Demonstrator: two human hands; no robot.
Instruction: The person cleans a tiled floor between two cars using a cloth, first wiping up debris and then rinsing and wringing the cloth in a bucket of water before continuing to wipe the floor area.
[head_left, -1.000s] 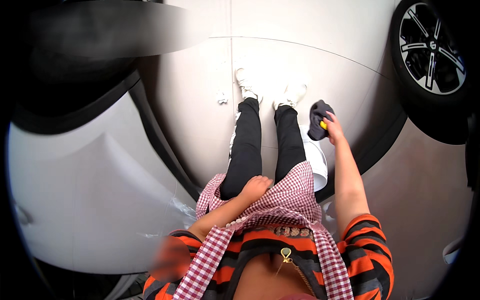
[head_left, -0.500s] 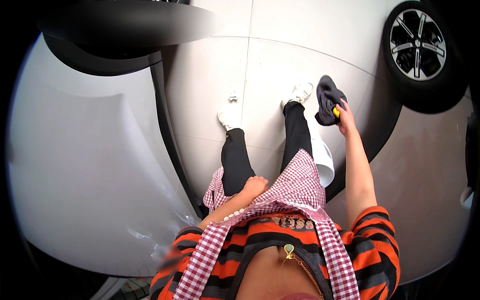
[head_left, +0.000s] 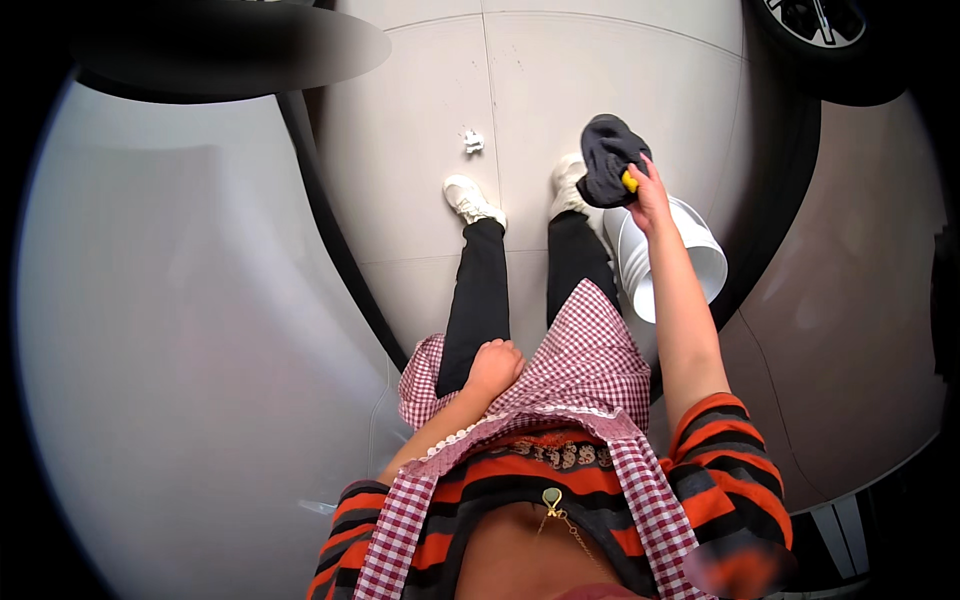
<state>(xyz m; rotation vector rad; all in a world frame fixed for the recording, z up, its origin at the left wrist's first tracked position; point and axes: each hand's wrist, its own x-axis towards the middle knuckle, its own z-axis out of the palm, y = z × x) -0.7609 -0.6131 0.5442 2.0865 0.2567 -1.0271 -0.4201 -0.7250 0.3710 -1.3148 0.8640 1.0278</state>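
Since the earlier frame the right arm has stretched further forward and the view has tipped, so the car wheel (head_left: 825, 22) now sits almost out of sight at the top right edge. The right hand (head_left: 650, 195) is closed around a dark grey cloth (head_left: 603, 160), with a small yellow object (head_left: 629, 181) pinched in the same grip (what it is cannot be told). The cloth hangs bunched above the front of the right shoe (head_left: 568, 185) and just beside the rim of a white bucket (head_left: 690, 262), which stands on the tiled floor (head_left: 420, 150) next to the right leg.

The left hand (head_left: 493, 365) is curled into a loose fist and rests against the left thigh, touching the black trouser leg beside a red-and-white checked apron (head_left: 590, 365); it holds nothing that shows. The left shoe (head_left: 472, 200) is planted a little apart from the right one. A small crumpled white scrap (head_left: 473, 142) lies on the floor ahead of the feet. A pale grey car body (head_left: 180, 330) fills the left side, and another grey panel (head_left: 850, 300) curves along the right.
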